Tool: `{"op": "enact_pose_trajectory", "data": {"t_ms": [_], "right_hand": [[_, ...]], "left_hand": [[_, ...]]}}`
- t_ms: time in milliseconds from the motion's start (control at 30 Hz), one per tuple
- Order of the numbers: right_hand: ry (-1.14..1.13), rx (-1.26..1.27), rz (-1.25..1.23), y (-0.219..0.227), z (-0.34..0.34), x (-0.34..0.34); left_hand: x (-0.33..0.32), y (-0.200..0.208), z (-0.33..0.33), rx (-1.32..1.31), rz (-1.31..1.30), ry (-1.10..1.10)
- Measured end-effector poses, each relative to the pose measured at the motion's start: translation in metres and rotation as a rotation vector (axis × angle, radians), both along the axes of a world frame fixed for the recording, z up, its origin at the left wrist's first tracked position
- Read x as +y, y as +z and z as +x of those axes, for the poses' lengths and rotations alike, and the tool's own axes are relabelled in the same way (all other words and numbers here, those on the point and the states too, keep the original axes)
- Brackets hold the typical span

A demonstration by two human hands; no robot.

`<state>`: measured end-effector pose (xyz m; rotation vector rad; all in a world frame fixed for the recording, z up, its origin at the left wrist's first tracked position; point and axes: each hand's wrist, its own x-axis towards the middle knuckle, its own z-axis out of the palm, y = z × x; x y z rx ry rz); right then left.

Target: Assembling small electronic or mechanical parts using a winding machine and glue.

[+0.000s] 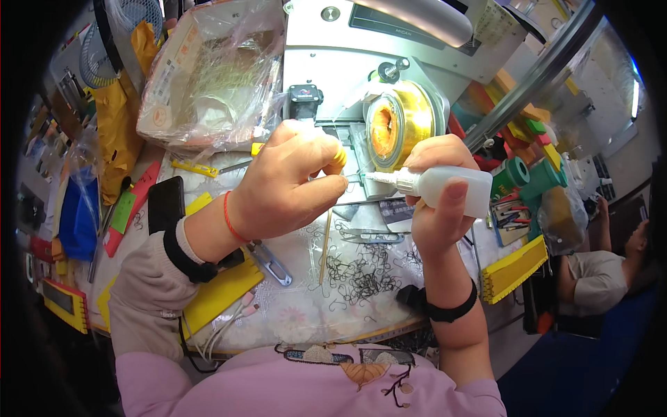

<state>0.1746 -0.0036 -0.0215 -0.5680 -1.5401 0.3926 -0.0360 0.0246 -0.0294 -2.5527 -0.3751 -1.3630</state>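
Observation:
My left hand [295, 177] is closed in a pinch, a yellow cover [340, 156] on one finger. Whatever lies between its fingertips is too small to make out. In my right hand [445, 156] is a translucent white squeeze bottle [455, 191], tipped on its side. Its narrow nozzle [379, 178] points left, a short gap from the left fingertips. Just behind both hands stands a machine [316, 69] with a spool of yellow line [417, 125]. Many small dark fish hooks [361, 274] lie scattered on the table below my hands.
A plastic-lined box [163, 104] stands at the back left. A phone [167, 198], a utility knife [271, 263] and a thin wooden stick [325, 247] lie on the table. Green spools [511, 174] sit at right. Another person [594, 278] is at the far right.

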Motion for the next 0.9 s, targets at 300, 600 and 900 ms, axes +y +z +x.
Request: {"op": "enact_pose_trajectory", "data": {"t_ms": [300, 600, 900], "right_hand": [[-0.003, -0.011, 0.035, 0.002, 0.000, 0.004], [-0.012, 0.466, -0.216, 0.032, 0.053, -0.006], [-1.104, 0.139, -0.027, 0.041, 0.222, 0.012]], "left_hand": [[0.001, 0.004, 0.001, 0.011, 0.010, 0.006], [0.004, -0.004, 0.000, -0.010, -0.040, -0.025], [0.003, -0.002, 0.007, 0.040, -0.163, -0.119]]}}
